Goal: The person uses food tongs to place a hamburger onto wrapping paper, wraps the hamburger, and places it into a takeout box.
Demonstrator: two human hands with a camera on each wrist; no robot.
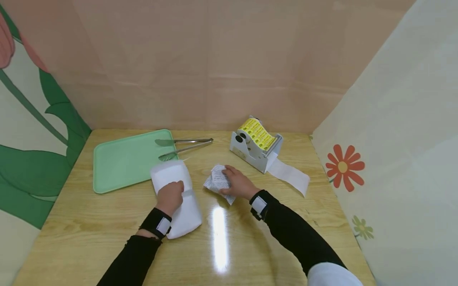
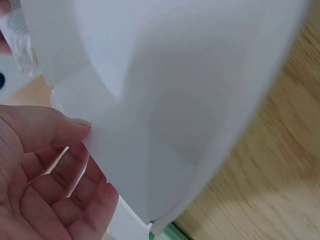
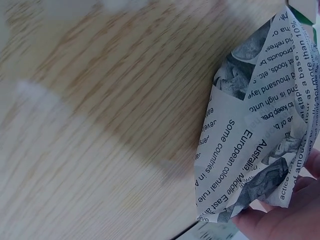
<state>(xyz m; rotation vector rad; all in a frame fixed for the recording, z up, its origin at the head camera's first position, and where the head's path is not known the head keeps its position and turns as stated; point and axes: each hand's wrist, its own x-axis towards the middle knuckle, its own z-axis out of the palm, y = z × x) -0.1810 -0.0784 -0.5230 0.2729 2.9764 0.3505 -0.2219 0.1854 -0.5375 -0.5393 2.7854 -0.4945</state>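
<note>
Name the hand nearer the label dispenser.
Right. The right hand, holding the newsprint packet, is on the near side of the dispenser, slightly left; the left hand, pinching the white box, is farther left.

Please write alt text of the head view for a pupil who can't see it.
A person's left hand grips a white takeaway container and their right hand holds a newsprint-patterned paper packet over a wooden table. Beyond lie a green tray, metal tongs lying across its edge, and a dispenser with a yellow label roll.
</note>
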